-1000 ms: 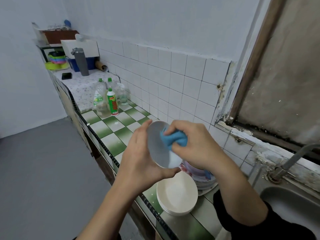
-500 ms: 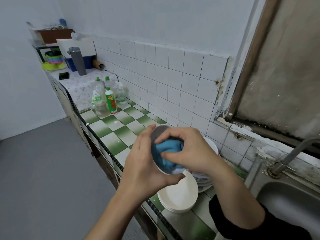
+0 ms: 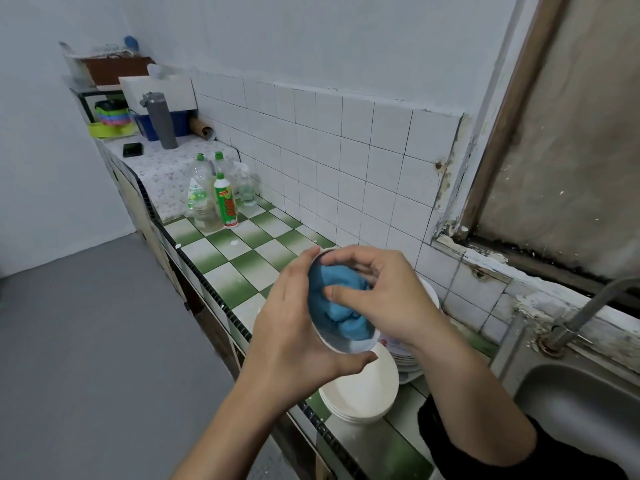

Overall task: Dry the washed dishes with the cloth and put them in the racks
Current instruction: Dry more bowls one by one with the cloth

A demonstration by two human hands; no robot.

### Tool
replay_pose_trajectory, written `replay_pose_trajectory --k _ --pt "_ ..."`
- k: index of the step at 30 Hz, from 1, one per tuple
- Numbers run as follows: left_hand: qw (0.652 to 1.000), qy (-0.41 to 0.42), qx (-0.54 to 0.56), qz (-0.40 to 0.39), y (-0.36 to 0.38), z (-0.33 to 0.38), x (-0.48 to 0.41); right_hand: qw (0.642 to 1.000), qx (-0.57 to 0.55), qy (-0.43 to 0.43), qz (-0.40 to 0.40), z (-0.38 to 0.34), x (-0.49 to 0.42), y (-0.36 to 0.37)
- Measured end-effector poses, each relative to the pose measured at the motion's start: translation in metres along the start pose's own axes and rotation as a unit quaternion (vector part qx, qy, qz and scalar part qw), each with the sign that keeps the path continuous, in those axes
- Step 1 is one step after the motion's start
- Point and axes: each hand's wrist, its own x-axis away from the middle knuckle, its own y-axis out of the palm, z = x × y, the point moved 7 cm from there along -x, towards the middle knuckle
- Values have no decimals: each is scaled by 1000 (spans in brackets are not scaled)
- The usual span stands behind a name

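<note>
Centre of the frame: the left hand (image 3: 294, 327) cups a small bowl (image 3: 341, 344) from behind, thumb under its lower rim and fingers over the upper rim, with the mouth of the bowl turned toward the right of the frame. The right hand (image 3: 384, 299) presses a bunched blue cloth (image 3: 337, 301) into the bowl, fingers clenched around the fabric. The cloth and both hands cover nearly all of the bowl; only a sliver of rim and inner wall shows at its lower edge.

Directly below, on the green-and-white checked counter (image 3: 242, 258), a stack of white plates (image 3: 362, 393) sits at the front edge. A second pile of dishes (image 3: 403, 355) lies behind it, mostly hidden by the right forearm; its count cannot be made out.

Lower right: a metal sink (image 3: 581, 407) and tap (image 3: 588, 306), both cut off by the frame edge.

Upper left: detergent bottles (image 3: 216, 195), labels illegible, and farther back a grey flask (image 3: 161, 121) before a cluttered shelf whose contents are indistinct.
</note>
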Motion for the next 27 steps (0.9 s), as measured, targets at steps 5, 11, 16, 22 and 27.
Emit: replay_pose_trajectory --k 5,11,16,22,27 --pt "1000 -9 5 -2 -8 1 -1 992 -74 9 -105 -4 7 15" --pt "999 27 5 18 -8 9 3 988 110 -62 90 -13 17 0" --pt "999 -10 28 23 -14 4 2 992 -102 -35 -62 -10 18 24" --pt "997 -33 62 -29 -12 4 0 958 -181 -13 -222 -21 12 12" --pt "998 -35 45 -27 -14 -3 -5 961 -212 -38 -176 -34 6 -18"
